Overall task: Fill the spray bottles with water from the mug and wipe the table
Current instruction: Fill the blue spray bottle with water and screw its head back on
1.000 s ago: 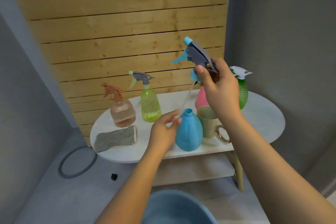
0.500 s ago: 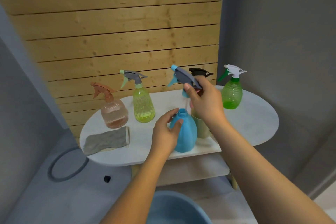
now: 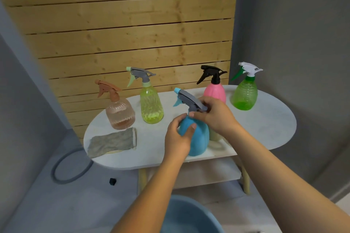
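My left grip (image 3: 177,135) wraps the blue bottle (image 3: 197,138) at its shoulder, fingers curled round it, steadying it on the counter (image 3: 265,125). Just right and above, my right grip (image 3: 212,112) pinches the collar of the grey trigger head (image 3: 189,100), seated on the bottle's neck. To do this well I'd hold the body still and turn the collar squarely (no cross-threading). The mug (image 3: 215,135) sits mostly hidden behind my right wrist. I can read no labels or writing anywhere.

cloth (image 3: 113,143) left on table (image 3: 269,126), spray bottles (image 3: 151,108) behind, basin (image 3: 189,217) below
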`<state>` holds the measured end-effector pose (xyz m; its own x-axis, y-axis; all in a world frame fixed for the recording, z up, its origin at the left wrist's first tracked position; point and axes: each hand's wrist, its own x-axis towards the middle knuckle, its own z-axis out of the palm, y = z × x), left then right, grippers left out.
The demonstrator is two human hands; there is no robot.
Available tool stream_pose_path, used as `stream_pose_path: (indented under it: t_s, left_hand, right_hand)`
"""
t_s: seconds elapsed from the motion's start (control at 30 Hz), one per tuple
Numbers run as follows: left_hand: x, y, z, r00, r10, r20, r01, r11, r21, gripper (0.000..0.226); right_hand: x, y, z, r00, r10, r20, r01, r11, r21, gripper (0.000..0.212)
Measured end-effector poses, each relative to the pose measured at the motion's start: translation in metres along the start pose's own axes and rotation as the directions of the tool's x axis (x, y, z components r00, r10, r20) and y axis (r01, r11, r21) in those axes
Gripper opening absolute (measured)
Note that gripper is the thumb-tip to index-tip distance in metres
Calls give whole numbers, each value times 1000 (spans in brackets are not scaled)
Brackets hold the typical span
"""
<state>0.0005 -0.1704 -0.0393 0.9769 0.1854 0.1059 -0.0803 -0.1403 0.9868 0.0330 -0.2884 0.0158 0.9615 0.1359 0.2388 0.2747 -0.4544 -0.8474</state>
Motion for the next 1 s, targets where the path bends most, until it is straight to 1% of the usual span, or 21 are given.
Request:
stream_pose_path:
  t_s: [0.07,0.17,0.2,0.23,0.3,0.37,0.43,0.47,0.53,0.6,0.73,0.8,0.87,0.9,1.0]
  left_hand:
    - [-2,1,3,1000,9,-4,-9,1000,-12,26]
    - [-3,2,4,1000,19,10,-18,1000,-11,28]
    - [-3,2,3,1000,16,10,-15,1000,-17,28]
    - [-2,2,2,1000,10,9,-10,1000,-18,29]
    - [-1,1,1,1000,1,-2,-1,1000,-15,31]
    - [0,-1,0,1000,-8,-15,8,1000,-21,33]
    - [1,-2,0,1000,-14,-17,14,1000,-26,37]
    - [1,-2,0,1000,-16,-13,16,1000,-27,38]
    - [1,-3,-1,1000,-16,-9,15,1000,-27,38]
    - [0,-4,-2,1000,-3,5,3,1000,-17,38]
    - [0,-7,-4,998,32,51,-32,999,-1,35]
    - [0,-8,-5,997,38,60,-38,999,0,35]
    - [1,-11,-6,997,38,61,-38,999,-2,37]
    - [2,-12,-6,998,32,62,-32,999,-6,40]
    - [2,-14,-6,998,4,61,-3,1000,-15,49]
  right_hand:
    - [0,3,6,999,-13,-48,14,1000,16,17]
    - [0,9,17,980,-43,-194,17,991,-133,22]
    - [0,9,20,974,-47,-220,13,988,-157,23]
    - [0,9,22,973,-52,-225,16,987,-160,25]
    - [-1,9,23,984,-52,-171,26,988,-152,27]
    - [-3,10,19,997,-46,-69,42,997,-64,20]
    - [-7,10,15,1000,6,24,-8,997,80,24]
    - [-7,10,13,999,23,48,-28,994,105,26]
    - [-6,12,10,999,10,45,-15,993,115,23]
    - [-5,16,9,1000,30,4,-30,980,195,22]
    - [-6,20,21,982,174,-74,-133,913,386,30]
    - [-10,21,31,956,253,-146,-168,884,435,34]
    - [-15,18,37,938,297,-179,-181,859,478,30]
    - [-16,18,39,940,300,-161,-183,844,503,27]
    - [-19,19,39,961,273,-45,-197,787,584,32]
